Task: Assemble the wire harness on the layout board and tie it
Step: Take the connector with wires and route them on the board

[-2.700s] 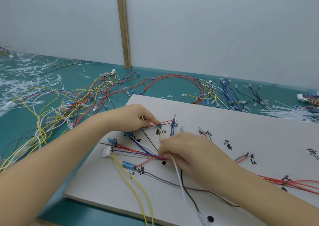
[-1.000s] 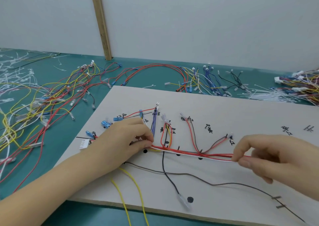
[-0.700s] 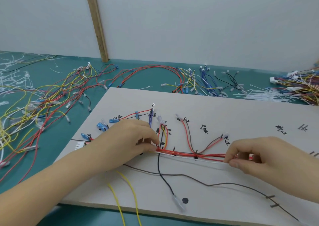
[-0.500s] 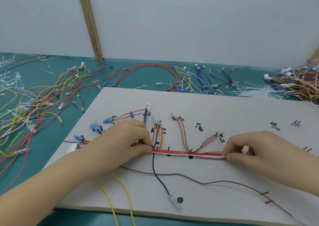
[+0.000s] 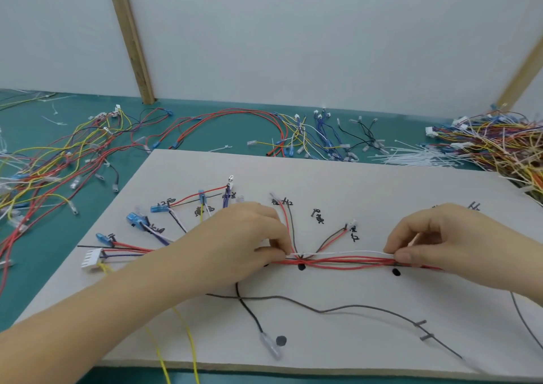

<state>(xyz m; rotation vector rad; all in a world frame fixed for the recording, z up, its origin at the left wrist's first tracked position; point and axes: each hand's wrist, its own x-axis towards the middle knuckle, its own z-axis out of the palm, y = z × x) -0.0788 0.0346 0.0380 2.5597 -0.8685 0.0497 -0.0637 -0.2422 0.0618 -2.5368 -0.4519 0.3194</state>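
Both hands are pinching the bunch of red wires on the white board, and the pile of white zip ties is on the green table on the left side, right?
Not quite. The head view shows the white zip ties on the green table at the far right, not the left. The left hand and right hand do pinch the red wire bundle on the board.

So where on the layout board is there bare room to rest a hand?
Bare: the layout board far strip above the branch ends, and the near middle between the grey wire and front edge. Crowded: the left fan of connectors, and the wire bundle both hands pinch.
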